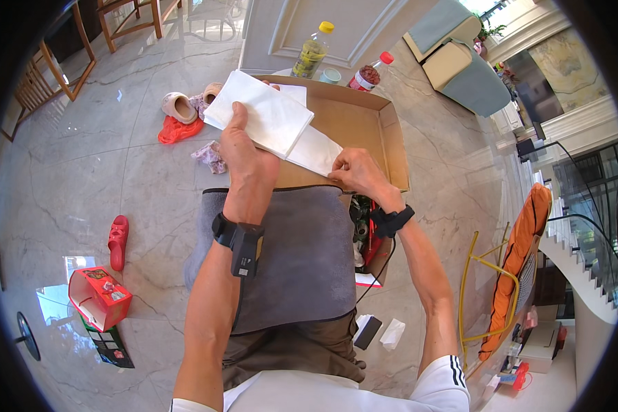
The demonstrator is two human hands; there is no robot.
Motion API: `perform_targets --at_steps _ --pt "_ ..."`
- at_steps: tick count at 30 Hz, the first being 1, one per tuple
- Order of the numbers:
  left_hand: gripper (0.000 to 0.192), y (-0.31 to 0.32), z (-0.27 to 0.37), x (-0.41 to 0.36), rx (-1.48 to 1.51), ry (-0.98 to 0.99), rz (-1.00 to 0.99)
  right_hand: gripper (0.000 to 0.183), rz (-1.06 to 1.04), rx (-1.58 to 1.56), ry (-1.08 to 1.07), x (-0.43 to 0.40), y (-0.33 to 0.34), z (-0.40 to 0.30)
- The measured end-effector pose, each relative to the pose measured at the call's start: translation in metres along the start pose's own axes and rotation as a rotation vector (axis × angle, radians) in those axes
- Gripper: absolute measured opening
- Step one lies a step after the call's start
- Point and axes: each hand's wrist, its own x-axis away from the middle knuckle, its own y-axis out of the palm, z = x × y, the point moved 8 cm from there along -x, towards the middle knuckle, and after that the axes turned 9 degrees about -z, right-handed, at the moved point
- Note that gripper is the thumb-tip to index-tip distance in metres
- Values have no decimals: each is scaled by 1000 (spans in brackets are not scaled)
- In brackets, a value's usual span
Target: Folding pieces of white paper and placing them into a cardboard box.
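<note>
My left hand [247, 154] holds a stack of white paper sheets or napkins [268, 113], thumb on top and the other fingers mostly hidden beneath. With thumb and fingertips, my right hand [358, 172] pinches the lower right corner of a white sheet [316, 152] that sticks out from under the stack. Both hands are over the near side of a shallow cardboard box [350, 116]. Another white piece [294, 93] shows behind the stack. A grey towel-like cloth [293, 252] lies across my lap. Each wrist wears a black band with a cable.
Behind the box stand a yellow-capped bottle [310, 54], a small cup [330, 75] and a red-capped bottle [370, 74]. A second box [378, 270] with dark items sits right of my lap. Slippers [180, 108], a red slipper [117, 242] and a red carton [103, 298] are on the floor.
</note>
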Motion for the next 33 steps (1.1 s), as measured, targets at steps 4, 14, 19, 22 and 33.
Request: perform_targets --at_steps 4,14,19,22,33 --pt "41 -1 -1 0 -13 5 22 25 110 -196 -13 -12 -10 14" --pt "48 -1 -2 0 -43 1 -1 41 116 62 -114 -68 -16 6" --pt "43 -1 -2 0 -22 1 41 38 156 -85 -101 -74 -10 12" --pt "42 -3 1 0 -45 12 43 33 203 -135 -71 -68 -10 9" --pt "48 -1 3 0 -15 1 36 16 271 -47 29 -56 -9 7"
